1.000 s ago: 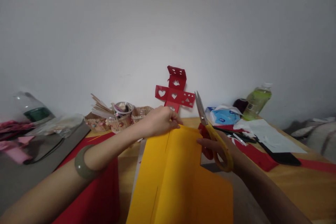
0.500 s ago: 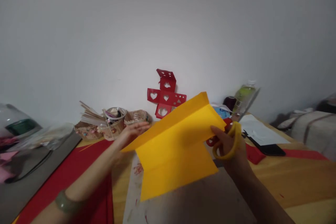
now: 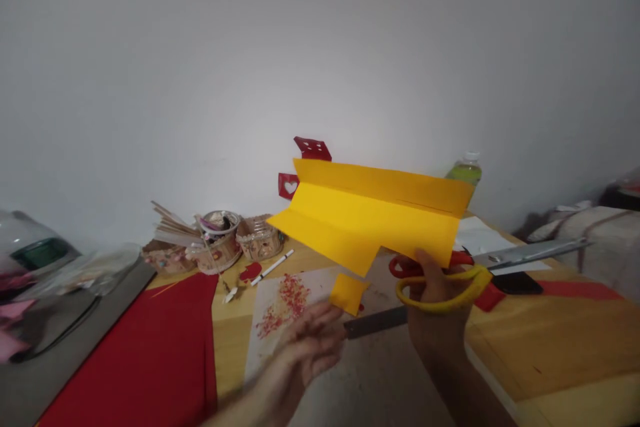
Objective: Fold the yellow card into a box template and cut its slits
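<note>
A creased yellow paper sheet [image 3: 380, 207] is held up in the air, with a notch in its lower edge. My right hand [image 3: 437, 300] grips its lower right corner between thumb and fingers. The same hand carries scissors [image 3: 445, 293] with red and yellow handles, the blades pointing right. Below the sheet, my left hand [image 3: 313, 343] is slightly blurred, its fingers loosely spread. A small yellow paper piece [image 3: 349, 293] lies by those fingertips; whether they touch it I cannot tell.
A grey work mat [image 3: 380, 380] bears red scraps [image 3: 293, 297] and a dark ruler [image 3: 377, 323]. Red sheets [image 3: 145, 340] lie at left. Decorated baskets [image 3: 215, 250], a pen [image 3: 273, 267] and a red cut-out [image 3: 313, 149] stand or lie behind; a bottle [image 3: 465, 170] is back right.
The yellow sheet has turned and risen slightly in my right hand. My left hand has come away from its far left edge and moved down and right. The scissors now point right.
</note>
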Demonstrator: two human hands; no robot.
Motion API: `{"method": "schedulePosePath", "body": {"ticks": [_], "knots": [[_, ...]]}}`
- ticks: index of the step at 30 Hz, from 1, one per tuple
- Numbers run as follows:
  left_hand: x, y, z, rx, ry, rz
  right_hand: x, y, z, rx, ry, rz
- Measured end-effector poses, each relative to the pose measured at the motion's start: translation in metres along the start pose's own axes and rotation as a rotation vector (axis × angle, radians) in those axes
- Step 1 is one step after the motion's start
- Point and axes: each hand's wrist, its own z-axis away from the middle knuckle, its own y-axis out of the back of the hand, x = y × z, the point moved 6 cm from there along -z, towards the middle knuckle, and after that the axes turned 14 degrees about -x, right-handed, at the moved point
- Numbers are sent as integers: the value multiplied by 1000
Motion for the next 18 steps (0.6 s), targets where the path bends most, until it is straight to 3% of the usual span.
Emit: {"method": "schedulePosePath", "body": {"ticks": [3,7,10,13,18], "knots": [[-1,-30,-8,-31,-85,36,4,-9,16,-57,-14,-8],[24,-55,-18,-32,-248,205,6,-15,32,-150,-79,25],[39,-50,-21,153,-253,245,5,-21,32,-269,-110,42],[49,-45,-24,187,-252,212,3,-25,25,-394,-94,-5],[83,-34,-20,276,-552,66,5,-5,23,-532,-79,9]]}}
